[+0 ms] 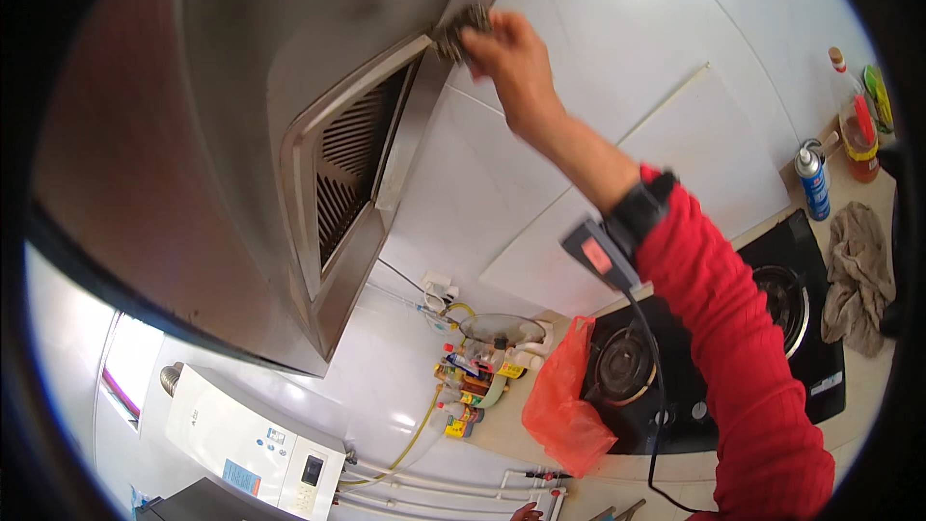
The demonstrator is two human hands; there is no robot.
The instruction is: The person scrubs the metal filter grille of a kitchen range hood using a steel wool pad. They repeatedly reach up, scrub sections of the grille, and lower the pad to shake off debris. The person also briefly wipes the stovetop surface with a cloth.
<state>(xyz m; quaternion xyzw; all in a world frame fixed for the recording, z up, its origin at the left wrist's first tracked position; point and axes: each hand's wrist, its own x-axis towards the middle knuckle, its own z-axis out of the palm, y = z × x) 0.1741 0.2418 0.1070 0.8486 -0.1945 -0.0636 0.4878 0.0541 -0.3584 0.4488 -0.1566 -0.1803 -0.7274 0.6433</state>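
Observation:
My right hand (519,72) is raised at the top of the view, gripping a steel wool scrubber (456,35). The scrubber touches the upper corner of the frame around the intake opening of a stainless steel range hood (231,101). Inside that opening, slotted filter grilles (349,159) show below and left of the hand. A red sleeve covers my right forearm, and a black strap with a small grey device (597,253) sits near the wrist. Just the fingers of what seems to be my left hand (527,512) appear at the bottom edge; most of it is cut off.
Below my arm lies a black gas cooktop (680,376) beside a red plastic bag (564,405). A grey rag (859,275), a spray can (812,184) and an oil bottle (861,145) are at the right. Several condiment bottles (463,405) stand near a white water heater (246,434).

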